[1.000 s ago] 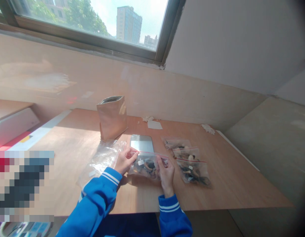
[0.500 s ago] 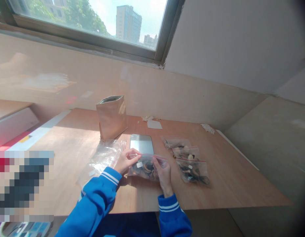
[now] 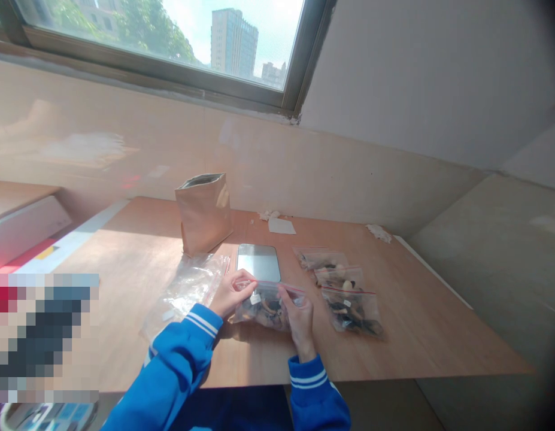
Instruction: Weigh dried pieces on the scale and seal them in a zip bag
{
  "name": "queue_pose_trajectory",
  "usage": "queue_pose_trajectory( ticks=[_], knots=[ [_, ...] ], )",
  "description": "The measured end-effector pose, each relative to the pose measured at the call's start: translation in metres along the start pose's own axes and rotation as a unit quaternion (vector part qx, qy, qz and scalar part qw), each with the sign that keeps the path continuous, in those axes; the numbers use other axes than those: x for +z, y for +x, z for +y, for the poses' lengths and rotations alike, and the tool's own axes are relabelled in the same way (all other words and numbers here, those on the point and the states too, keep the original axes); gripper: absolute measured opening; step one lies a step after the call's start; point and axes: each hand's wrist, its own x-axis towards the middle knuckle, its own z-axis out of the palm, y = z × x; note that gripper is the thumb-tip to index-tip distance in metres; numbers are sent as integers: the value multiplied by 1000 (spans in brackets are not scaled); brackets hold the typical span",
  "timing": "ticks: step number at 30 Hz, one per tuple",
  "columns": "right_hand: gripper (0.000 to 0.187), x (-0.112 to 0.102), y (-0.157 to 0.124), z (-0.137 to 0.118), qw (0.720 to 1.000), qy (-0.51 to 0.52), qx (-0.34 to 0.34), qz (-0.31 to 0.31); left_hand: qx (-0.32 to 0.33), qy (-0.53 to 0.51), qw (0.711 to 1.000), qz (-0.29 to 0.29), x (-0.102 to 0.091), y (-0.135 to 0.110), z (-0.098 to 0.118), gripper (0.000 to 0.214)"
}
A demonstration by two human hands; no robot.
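Observation:
A clear zip bag (image 3: 268,312) with a red-edged top and a small white label holds dark and tan dried pieces. My left hand (image 3: 234,292) pinches its top edge at the left, thumb against fingers. At the right end of the same edge, my right hand (image 3: 297,308) is closed on the plastic. Just behind the bag lies a flat silver scale (image 3: 258,262). Several similar filled zip bags (image 3: 354,314) overlap in a row to the right. Beside my left forearm lie flat clear plastic bags (image 3: 187,287).
A brown stand-up pouch (image 3: 204,212), open at the top, stands at the back left of the wooden table (image 3: 421,335). White paper (image 3: 281,225) and crumpled scraps lie along the wall. A blurred patch covers the left side. A window is above.
Almost nothing differs. Both hands keep their grip on the zip bag's top edge, and the view has shifted very slightly.

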Motion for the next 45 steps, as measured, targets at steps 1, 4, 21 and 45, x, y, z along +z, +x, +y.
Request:
queue_pose_trajectory(
  ticks=[1, 4, 21, 45],
  knots=[
    [42, 0, 0, 1, 1000, 1, 0, -1, 0, -2, 1000, -1, 0, 0, 0, 28],
    [40, -1, 1, 3, 1000, 12, 9, -6, -2, -9, 1000, -5, 0, 0, 3, 29],
    [28, -1, 1, -1, 996, 18, -17, -82, -5, -32, 999, -7, -2, 0, 4, 34],
    [25, 3, -2, -9, 993, 14, -30, -115, -14, -18, 999, -45, 2, -1, 3, 31]
  ],
)
